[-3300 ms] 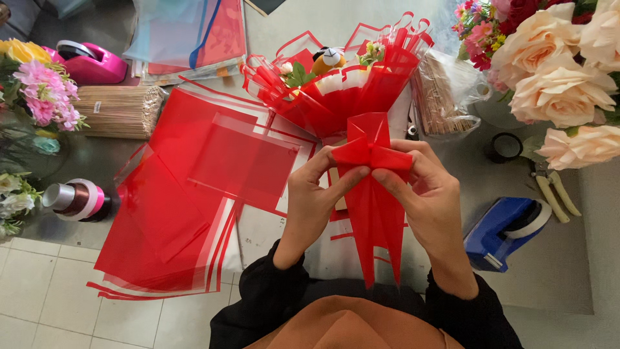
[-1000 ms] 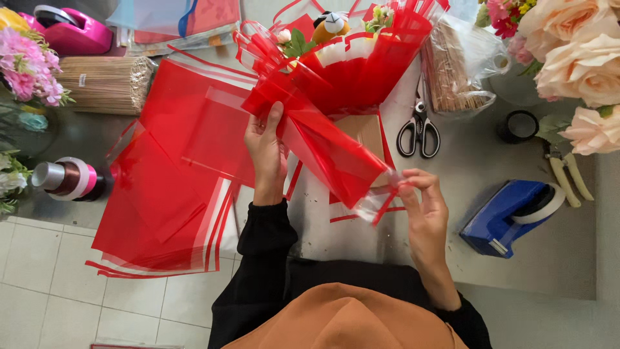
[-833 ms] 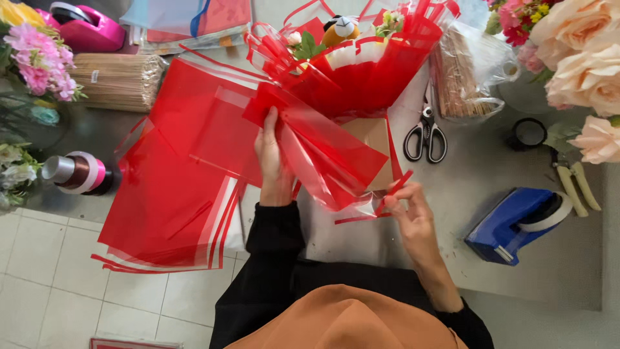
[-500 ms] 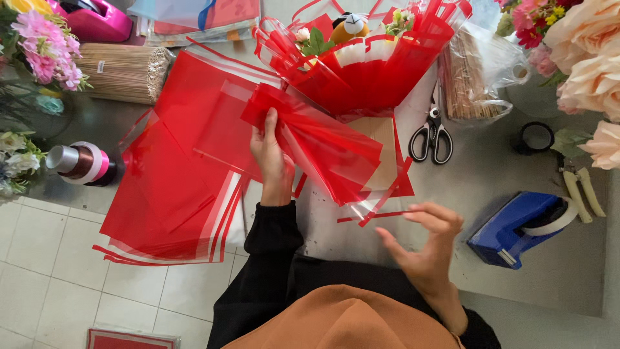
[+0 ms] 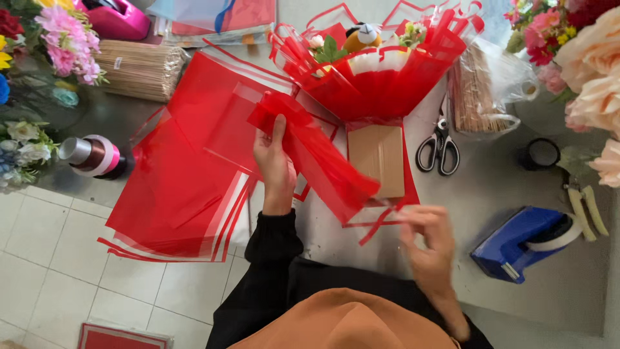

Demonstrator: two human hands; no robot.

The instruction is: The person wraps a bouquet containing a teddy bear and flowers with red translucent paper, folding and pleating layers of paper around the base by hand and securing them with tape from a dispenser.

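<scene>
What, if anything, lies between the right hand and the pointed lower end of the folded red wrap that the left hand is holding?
Nothing visible does. The right hand hovers just right of the pointed end of the folded red wrap, over bare table. The left hand grips the wrap higher up, and the scissors and blue tape dispenser lie off to the side.

2 long black sleeves reach to the wrists; an orange-brown garment covers the chest below; hands bare.
</scene>
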